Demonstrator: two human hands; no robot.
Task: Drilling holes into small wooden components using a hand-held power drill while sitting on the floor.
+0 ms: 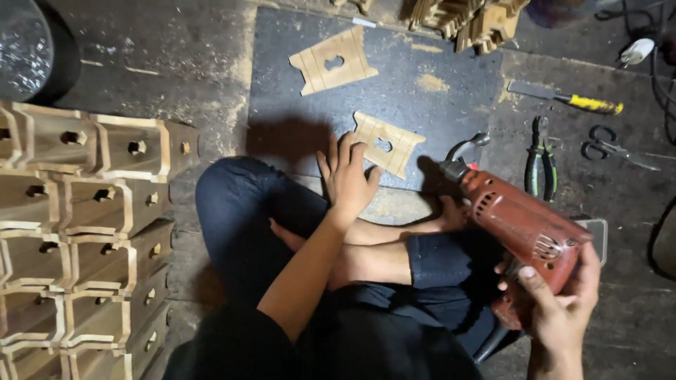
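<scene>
I sit cross-legged on the floor in dark trousers. My left hand point(346, 176) rests flat, fingers apart, on the near end of a small flat wooden piece point(391, 143) with a slot cut in it, lying on a dark board point(436, 112). My right hand point(563, 299) grips the handle of a red electric drill point(524, 225), whose chuck points up-left toward that wooden piece, a short way from it. A second, similar slotted wooden piece point(332, 60) lies farther away on the same board.
Stacked wooden box-like parts point(84, 232) with holes fill the left side. Green-handled pliers point(541, 162), black scissors point(609, 149) and a yellow-handled tool point(567, 98) lie at right. More wooden parts point(468, 21) sit at the far edge; cables and a plug point(637, 51) at top right.
</scene>
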